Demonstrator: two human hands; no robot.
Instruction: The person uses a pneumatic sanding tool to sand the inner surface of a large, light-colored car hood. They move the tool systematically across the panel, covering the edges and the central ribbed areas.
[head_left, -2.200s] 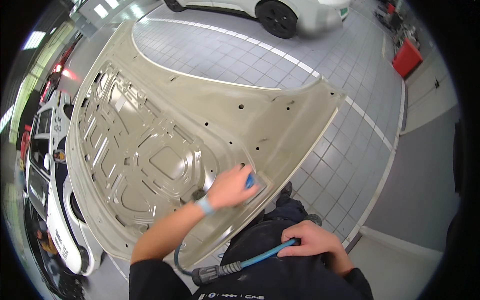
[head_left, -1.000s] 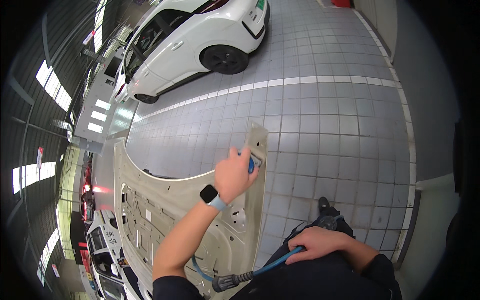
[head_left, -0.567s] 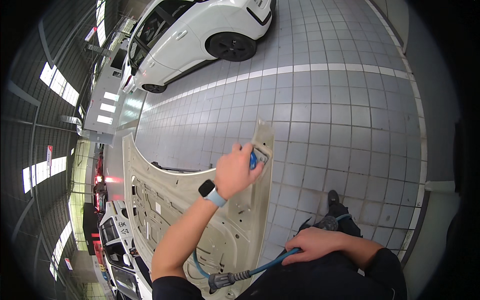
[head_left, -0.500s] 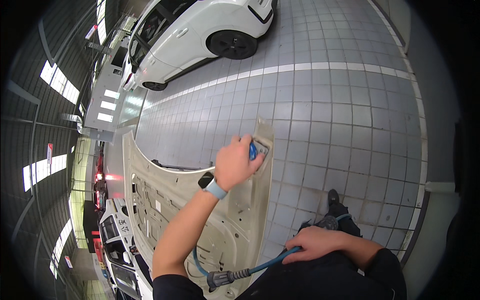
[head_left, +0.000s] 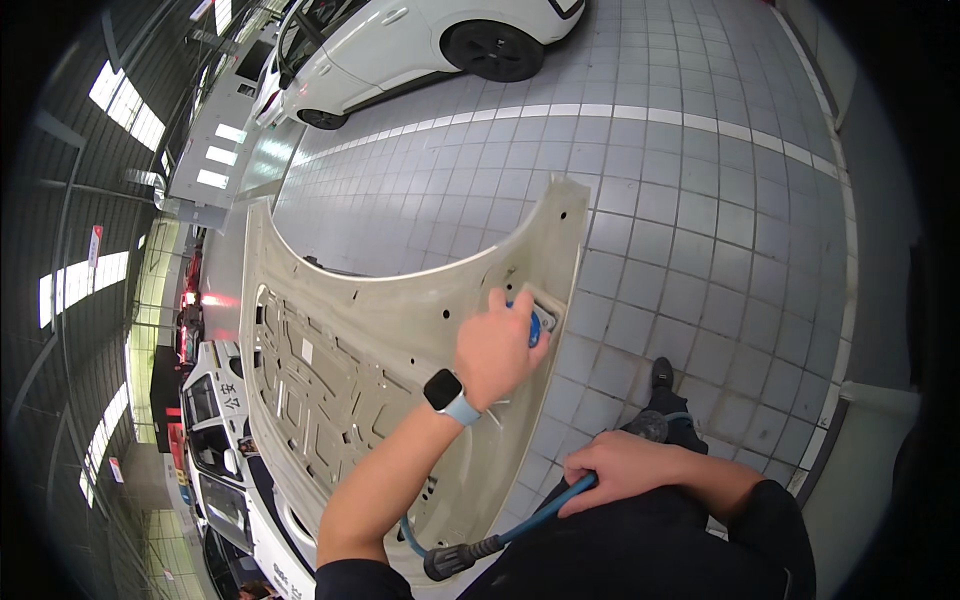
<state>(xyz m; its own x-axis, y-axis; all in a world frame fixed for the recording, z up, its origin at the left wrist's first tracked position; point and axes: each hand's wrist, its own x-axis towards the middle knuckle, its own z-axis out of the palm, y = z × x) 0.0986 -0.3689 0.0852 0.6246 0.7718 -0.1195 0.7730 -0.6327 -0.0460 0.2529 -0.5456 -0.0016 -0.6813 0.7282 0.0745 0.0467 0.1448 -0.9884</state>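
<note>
A large beige car hood (head_left: pixel 400 290) lies in front of me with its ribbed, cut-out inner side up. Near its right edge, my left hand (head_left: pixel 500 345), wearing a watch (head_left: pixel 444 390), is closed over a blue-and-grey hand sander (head_left: pixel 541 322) whose flat pad rests on the metal. Most of the sander is hidden under my fingers. Close to my body, my right hand (head_left: pixel 615 470) grips a blue hose (head_left: pixel 545 512). That hose runs left into a dark ribbed connector (head_left: pixel 452 560), and a thinner blue stretch continues up over the hood.
A white car (head_left: pixel 400 50) is parked beyond the hood, and another white vehicle (head_left: pixel 225 480) stands at the left. Grey floor tiles (head_left: pixel 680 230) extend on the right up to a wall (head_left: pixel 880 300). My shoe (head_left: pixel 661 374) is beside the hood's right edge.
My left hand and the sander have moved along the hood's right edge, back from its far corner, which now shows uncovered. The right hand still holds the hose. The whole view has shifted slightly.
</note>
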